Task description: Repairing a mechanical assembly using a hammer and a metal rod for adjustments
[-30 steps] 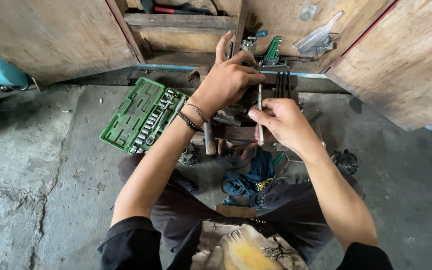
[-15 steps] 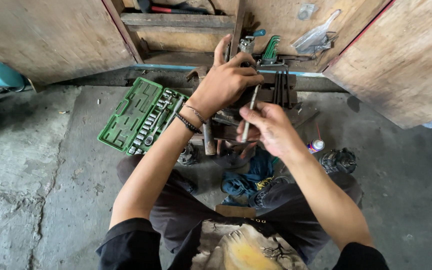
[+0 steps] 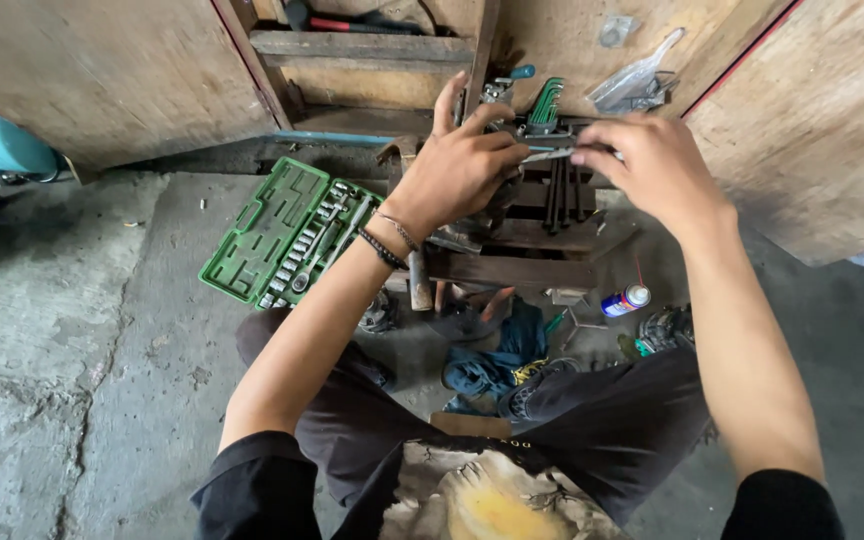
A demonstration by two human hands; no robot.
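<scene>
Left hand [image 3: 457, 170] wrapped around a dark metal part [image 3: 500, 195]; right hand [image 3: 652, 165] pinching a thin metal tool [image 3: 550, 155], near green socket box [image 3: 287, 232].

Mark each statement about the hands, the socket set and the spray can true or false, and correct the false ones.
1. The green socket set case lies open on the floor. True.
2. The right hand rests on the spray can. False: it is up at a slim metal tool near the left hand.
3. The left wrist wears bracelets. True.
4. The spray can stands inside the case. False: it lies on the floor, by the person's right leg.
</scene>
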